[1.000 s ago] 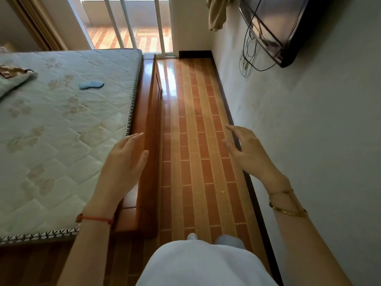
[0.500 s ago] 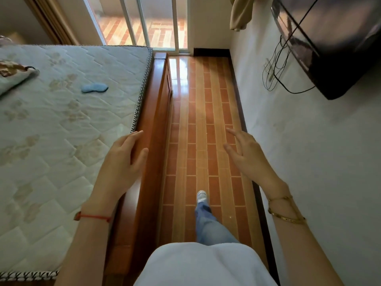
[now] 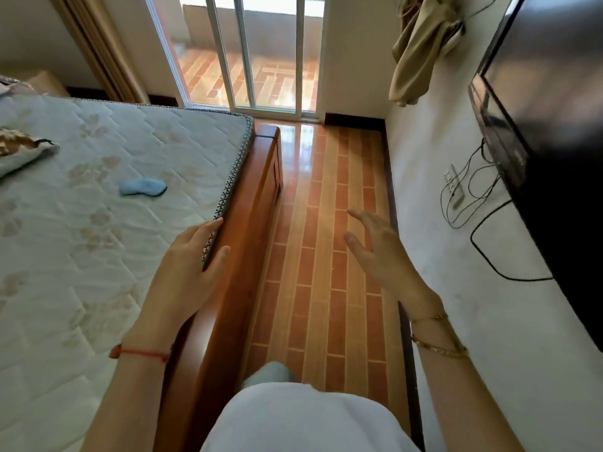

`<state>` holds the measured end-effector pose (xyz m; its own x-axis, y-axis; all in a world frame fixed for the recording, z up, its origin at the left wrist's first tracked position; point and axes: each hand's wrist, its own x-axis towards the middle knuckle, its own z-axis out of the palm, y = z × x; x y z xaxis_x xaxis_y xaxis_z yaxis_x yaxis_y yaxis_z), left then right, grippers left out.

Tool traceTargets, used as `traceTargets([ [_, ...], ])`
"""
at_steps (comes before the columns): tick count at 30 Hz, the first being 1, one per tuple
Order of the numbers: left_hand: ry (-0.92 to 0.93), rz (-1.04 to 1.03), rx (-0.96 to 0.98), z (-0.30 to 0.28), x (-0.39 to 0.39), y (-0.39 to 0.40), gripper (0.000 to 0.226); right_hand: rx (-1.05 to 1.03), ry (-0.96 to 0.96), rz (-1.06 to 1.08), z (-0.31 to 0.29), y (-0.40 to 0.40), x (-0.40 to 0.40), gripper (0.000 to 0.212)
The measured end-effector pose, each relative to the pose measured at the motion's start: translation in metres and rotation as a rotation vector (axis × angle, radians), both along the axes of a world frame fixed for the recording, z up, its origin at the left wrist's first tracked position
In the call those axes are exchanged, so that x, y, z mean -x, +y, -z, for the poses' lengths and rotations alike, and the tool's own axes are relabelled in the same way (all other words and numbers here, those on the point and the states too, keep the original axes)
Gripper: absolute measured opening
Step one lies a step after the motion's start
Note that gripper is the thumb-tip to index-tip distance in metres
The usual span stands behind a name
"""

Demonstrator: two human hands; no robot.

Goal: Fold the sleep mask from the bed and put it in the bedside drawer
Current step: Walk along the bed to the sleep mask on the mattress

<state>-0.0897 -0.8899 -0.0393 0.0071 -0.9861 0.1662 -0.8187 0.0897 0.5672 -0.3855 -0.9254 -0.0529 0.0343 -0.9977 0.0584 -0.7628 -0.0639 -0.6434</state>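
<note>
Blue and soft-looking, the sleep mask (image 3: 142, 187) lies on the bed's mattress (image 3: 98, 243), far left of my empty, spread left hand (image 3: 189, 256) and right hand (image 3: 375, 246); probably light, floppy, best pinched mid-band.

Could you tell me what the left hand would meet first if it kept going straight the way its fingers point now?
The left hand points up along the mattress edge trim beside the wooden bed frame. It would probably just follow that edge; the blue sleep mask lies off to its left, though depth is unclear.
</note>
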Motion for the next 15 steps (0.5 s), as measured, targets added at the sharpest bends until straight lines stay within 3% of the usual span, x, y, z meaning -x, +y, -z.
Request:
traceTargets([
  [15,0.030,-0.095,-0.052,0.042,-0.044,-0.255,0.046,-0.016,0.050,-0.180,0.049,-0.293,-0.058,0.047],
])
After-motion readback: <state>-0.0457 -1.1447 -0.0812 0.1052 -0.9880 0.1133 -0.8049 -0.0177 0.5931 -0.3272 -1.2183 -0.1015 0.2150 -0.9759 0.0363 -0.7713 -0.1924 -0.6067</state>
